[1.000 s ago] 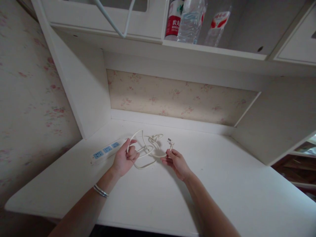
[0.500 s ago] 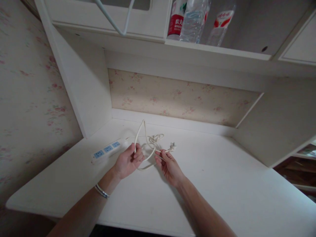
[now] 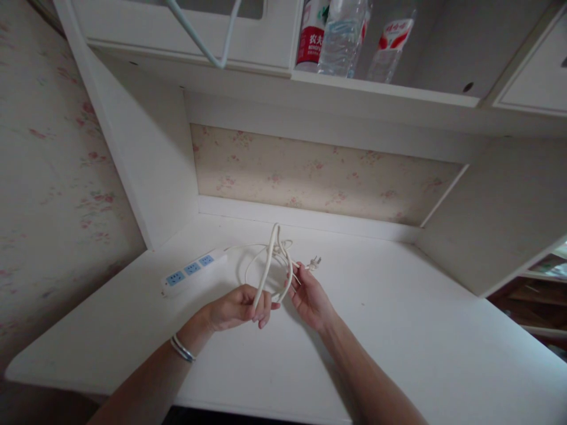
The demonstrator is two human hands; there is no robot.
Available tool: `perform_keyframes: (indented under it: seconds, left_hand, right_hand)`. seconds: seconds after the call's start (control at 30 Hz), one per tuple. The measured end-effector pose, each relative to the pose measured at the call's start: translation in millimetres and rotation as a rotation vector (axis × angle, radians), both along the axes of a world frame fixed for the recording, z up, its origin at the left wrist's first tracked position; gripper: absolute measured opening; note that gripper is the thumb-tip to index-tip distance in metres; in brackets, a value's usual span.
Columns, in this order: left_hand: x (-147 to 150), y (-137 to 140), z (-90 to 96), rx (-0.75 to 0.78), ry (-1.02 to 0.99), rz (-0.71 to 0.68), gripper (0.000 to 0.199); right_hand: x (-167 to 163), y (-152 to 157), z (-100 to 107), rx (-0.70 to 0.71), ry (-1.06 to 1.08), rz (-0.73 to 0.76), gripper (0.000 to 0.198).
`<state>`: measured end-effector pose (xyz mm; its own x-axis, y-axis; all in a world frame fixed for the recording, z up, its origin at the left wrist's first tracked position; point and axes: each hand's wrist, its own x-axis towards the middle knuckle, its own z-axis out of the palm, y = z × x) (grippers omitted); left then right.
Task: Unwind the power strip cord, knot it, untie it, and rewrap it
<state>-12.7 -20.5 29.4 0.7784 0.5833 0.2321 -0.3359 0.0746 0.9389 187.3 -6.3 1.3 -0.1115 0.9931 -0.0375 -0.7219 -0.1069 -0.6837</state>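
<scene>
Near the middle of the tabletop, the left hand pinches a cord whose raised loop slants toward the back edge; the right hand, nearer the plug, holds the cord just behind it. Toward the left edge, the power strip lies slantwise.

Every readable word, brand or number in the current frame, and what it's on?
"农夫": red-labelled bottle, second character partly cut off.
"NONGF…": same label, rest hidden; smaller print below too small to read.
"哈哈": white-and-red label on the rightmost bottle; the character before it is too blurred to be sure of.
Clear bottle between them, power strip, plug: nothing legible.
</scene>
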Motion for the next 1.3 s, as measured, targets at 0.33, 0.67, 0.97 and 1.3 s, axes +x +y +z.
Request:
perform_keyframes:
  seconds: [0.33, 0.67, 0.97, 1.3]
  left_hand:
    - [20, 12, -21.6, -0.101, 0.037, 0.414, 0.028]
    - [17, 27, -25.8, -0.061, 0.11, 0.754, 0.036]
    - [16, 16, -30.1, 0.866, 0.595, 1.038, 0.04]
    - [20, 11, -24.9, 1.11, 0.786, 1.162, 0.011]
  right_hand:
    - [11, 3, -1, -0.129, 0.215, 0.254, 0.024]
    - [7, -5, 7, 0.006, 0.245, 0.356, 0.025]
    - [6, -5, 6, 0.037, 0.187, 0.335, 0.022]
    - [4, -5, 9, 0.014, 0.15, 0.314, 0.018]
